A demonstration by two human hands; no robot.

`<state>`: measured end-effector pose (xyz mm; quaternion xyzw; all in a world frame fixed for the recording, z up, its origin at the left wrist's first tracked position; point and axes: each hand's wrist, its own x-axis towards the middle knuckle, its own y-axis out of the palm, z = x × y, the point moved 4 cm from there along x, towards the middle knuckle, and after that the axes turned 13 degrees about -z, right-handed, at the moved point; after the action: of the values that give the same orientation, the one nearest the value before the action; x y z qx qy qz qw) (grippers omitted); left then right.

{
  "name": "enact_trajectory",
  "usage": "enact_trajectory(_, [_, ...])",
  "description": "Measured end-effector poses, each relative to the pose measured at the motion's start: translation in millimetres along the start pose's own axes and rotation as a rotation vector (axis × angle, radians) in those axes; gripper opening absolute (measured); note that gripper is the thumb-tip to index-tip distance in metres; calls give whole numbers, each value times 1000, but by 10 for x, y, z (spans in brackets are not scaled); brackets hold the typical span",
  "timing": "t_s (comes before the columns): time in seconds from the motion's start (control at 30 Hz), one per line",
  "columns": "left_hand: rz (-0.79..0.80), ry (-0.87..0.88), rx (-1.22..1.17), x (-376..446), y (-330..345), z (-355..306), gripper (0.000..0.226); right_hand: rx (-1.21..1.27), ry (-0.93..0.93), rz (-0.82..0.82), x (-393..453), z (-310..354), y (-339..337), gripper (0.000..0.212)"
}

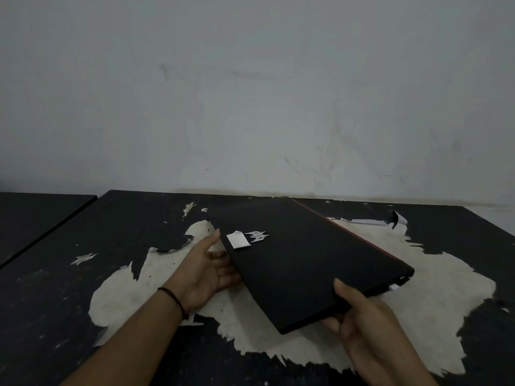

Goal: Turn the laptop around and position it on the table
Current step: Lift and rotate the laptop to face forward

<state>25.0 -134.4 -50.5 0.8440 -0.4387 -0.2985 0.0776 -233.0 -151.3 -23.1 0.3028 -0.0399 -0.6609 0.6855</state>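
Holding a closed, flat black laptop with a thin red line along one long side (303, 260) in two bare hands over a worn black table with a big pale patch where the top has peeled away (111, 246). Sitting crooked, one corner pointing back at the grey-white wall (250, 93), another corner pointing at the person. Showing a small silver logo (259, 235) on the lid, with a white sticker (238, 239) just beside it. Looking lifted at the near side, maybe still touching the table at the far corner; too dark under it to tell.

Cupping the left edge with the left hand (207, 271), palm up, fingers tucked under the laptop, thumb up against the edge near the sticker. Wearing a thin black band (174, 299) on that wrist. Gripping the near right edge with the right hand (359, 319), thumb flat on top of the lid, fingers curled under.

Leaving lots of bare table on the left and in front. Lying near the far right edge of the table, some torn white paper bits (370, 220), close to the red side but not touching it. Running close behind the far corner, the back edge of the table, right up against the wall. Standing off to the left, a second dark table (33, 215), with a thin gap between the two.
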Motion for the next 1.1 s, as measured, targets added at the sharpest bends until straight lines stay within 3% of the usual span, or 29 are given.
enact_trajectory(0.13, [-80, 90, -18, 281, 66, -216, 38, -20, 26, 32, 74, 113, -100, 17])
enact_trajectory(0.23, [-120, 93, -36, 416, 130, -233, 20, -50, 45, 81, 118, 151, -141, 19])
enact_trajectory(0.37, [-141, 64, -43, 467, 70, -220, 15, -99, 30, 113, 231, 251, -190, 26])
enact_trajectory(0.47, [-120, 38, -95, 423, -16, -212, 16, -129, 12, 98, 349, 387, -219, 31])
enact_trajectory(0.57, [-104, 34, -159, 366, -89, -142, 20, -177, -12, 54, 486, 488, -224, 19])
enact_trajectory(0.7, [-95, 80, -167, 305, -165, -66, 21, -247, -26, -15, 677, 551, -166, 18])
enact_trajectory(0.9, [-35, 138, -84, 234, -180, 31, 33, -303, -8, -152, 1042, 647, -145, 21])
enact_trajectory(1.1, [-46, 149, -4, 218, -147, 55, 26, -356, -46, -203, 1357, 727, -224, 26])
